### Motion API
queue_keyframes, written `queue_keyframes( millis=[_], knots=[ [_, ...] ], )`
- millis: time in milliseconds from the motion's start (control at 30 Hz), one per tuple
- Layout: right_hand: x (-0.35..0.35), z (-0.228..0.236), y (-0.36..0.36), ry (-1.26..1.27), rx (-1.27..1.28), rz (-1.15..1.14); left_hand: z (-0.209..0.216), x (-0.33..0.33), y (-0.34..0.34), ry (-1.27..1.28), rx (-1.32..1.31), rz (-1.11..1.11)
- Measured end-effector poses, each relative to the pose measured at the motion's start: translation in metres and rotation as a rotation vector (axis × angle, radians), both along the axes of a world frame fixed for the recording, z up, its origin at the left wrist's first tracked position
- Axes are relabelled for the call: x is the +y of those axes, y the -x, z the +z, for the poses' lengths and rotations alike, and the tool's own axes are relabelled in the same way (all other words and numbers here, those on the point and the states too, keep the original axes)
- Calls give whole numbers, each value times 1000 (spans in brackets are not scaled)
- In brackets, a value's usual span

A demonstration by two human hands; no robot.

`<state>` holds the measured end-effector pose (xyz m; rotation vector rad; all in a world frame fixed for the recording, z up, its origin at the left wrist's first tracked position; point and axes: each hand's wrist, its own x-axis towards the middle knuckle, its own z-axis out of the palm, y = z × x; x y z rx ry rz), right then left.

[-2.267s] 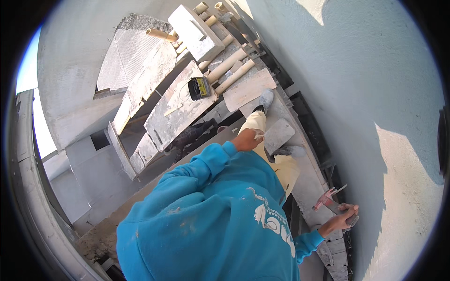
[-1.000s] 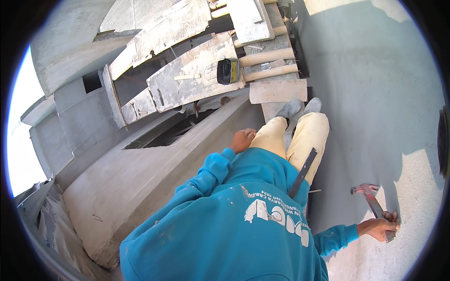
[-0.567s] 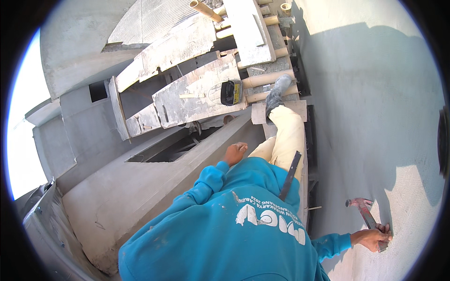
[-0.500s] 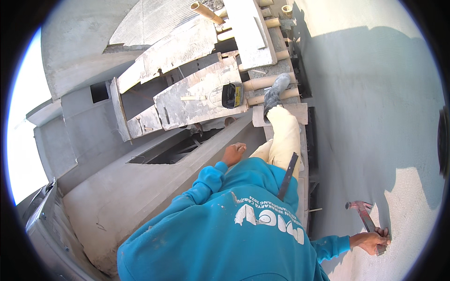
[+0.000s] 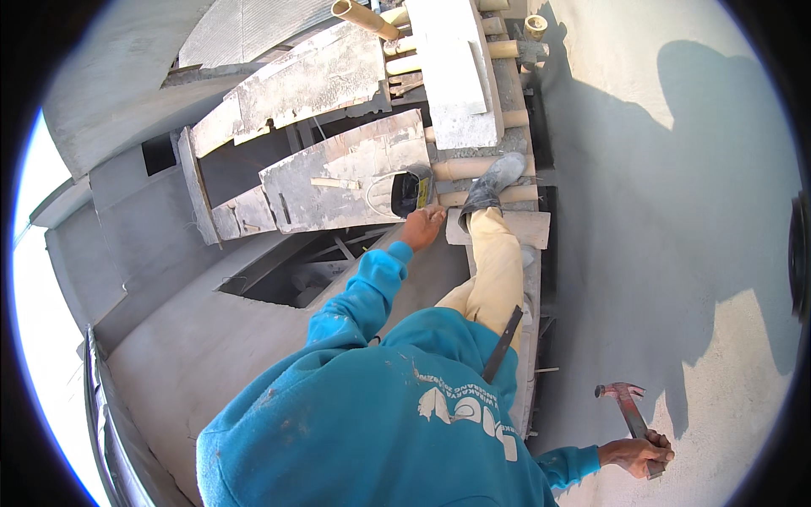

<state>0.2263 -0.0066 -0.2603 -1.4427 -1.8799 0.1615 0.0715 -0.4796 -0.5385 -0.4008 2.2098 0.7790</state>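
Note:
Below and right, my right hand (image 5: 638,456) is wrapped round the handle of a claw hammer (image 5: 628,406) with a reddish, worn head. It holds the hammer beside the grey plastered wall, head upward in the view. My left hand (image 5: 422,226) is stretched forward with its fingers curled in; whatever they hold, if anything, is hidden. Just beyond it sits a dark bucket (image 5: 406,194) with a yellow label and a thin handle, on a mortar-stained board (image 5: 338,173). A dark flat bar (image 5: 503,345) lies against my hip.
Bamboo poles (image 5: 490,196) and a pale plank (image 5: 452,93) form the narrow scaffold ahead, where my boot (image 5: 497,179) rests. A plastered wall (image 5: 625,211) rises on the right. Left of the walkway, a dark opening (image 5: 291,275) drops into a concrete ledge.
My left hand has moved forward, close to the bucket. The hammer and right hand have shifted a little left in view, and the whole view has tilted slightly.

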Motion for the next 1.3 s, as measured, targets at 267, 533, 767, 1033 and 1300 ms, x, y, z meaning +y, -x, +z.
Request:
queue_keyframes(
  millis=[267,533,767,1033,1300],
  knots=[
    [-8,20,119,2,180,148,-6,-3,76,-71,2,17],
    [-9,25,185,-46,42,-61,26,-22,129,-54,91,111],
    [-8,30,187,10,123,-93,87,-64,127,25,4,190],
    [-9,32,184,132,316,-114,128,-130,89,187,41,263],
    [-11,38,182,184,328,-112,136,-170,85,247,61,257]
  ],
)
